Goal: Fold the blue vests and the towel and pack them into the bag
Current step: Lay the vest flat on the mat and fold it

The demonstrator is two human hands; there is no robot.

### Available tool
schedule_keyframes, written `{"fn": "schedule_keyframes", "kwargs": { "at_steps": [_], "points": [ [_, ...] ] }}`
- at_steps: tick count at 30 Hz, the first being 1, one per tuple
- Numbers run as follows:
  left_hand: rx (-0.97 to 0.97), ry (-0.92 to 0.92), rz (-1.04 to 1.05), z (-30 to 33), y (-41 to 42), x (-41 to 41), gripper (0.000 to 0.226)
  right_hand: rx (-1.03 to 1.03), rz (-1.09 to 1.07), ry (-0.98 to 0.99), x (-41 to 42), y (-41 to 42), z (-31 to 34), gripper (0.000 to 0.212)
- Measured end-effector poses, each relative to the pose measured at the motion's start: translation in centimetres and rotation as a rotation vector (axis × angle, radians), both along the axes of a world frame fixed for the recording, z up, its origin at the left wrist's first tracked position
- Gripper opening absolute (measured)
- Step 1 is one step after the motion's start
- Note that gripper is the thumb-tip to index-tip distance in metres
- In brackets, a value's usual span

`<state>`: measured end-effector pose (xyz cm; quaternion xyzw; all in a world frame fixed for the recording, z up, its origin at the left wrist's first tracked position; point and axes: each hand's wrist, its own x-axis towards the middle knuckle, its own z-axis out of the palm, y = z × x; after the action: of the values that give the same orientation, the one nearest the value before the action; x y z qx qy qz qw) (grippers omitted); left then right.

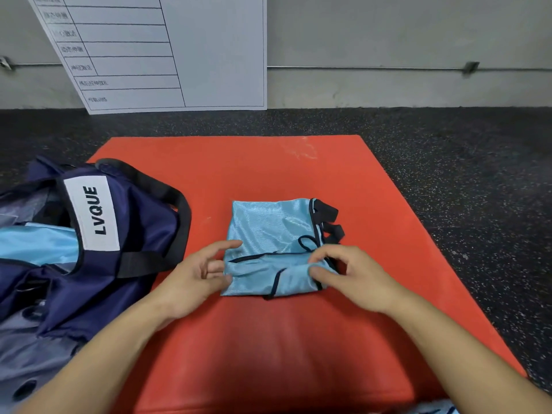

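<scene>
Between thumb and forefinger of the right hand [349, 276]: near-right edge of one blue vest [268, 234], pinched; grip clenched on the cloth. Left hand [197, 273]: fingers loosely spread, thumb tip touching the vest's near-left corner, grasping nothing.

Item, blue vest: folded to a rough square, lying flat. Thin, glossy, light-blue synthetic weave with a fine sheen; dark navy binding along the edges; black straps [327, 218] protruding on the far side of the grip. Fold judged near complete, a last tuck or lift to come.

Under the vest: red mat [268, 162], smooth, padded, slightly scuffed at the far side, laid on the dark speckled floor [463, 150].

Left of the left hand: bag [134, 234], navy nylon, soft and slumped, mouth open, black webbing handles, white label. Light-blue cloth of like sheen shows inside, judged a vest already packed.

Nearer than the right forearm, at the frame's edge: a scrap of pale fabric [433, 407], kind not discernible. Towel: not identifiable.

Remaining, by judgement: pack this vest; towel still to account for.
</scene>
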<state>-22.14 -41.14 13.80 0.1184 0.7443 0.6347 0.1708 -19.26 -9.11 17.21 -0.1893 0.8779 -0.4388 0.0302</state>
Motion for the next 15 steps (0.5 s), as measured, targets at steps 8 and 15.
{"fn": "schedule_keyframes", "kwargs": {
  "at_steps": [8,15],
  "points": [
    [-0.025,0.078,0.084,-0.6,0.3,0.2,0.059,0.060,-0.203,-0.011,-2.3,-1.1,-2.2,0.023],
    [-0.047,0.076,0.072,-0.8,0.4,0.1,0.055,0.055,-0.085,-0.145,-2.4,-0.5,-2.3,0.047]
  ]
}}
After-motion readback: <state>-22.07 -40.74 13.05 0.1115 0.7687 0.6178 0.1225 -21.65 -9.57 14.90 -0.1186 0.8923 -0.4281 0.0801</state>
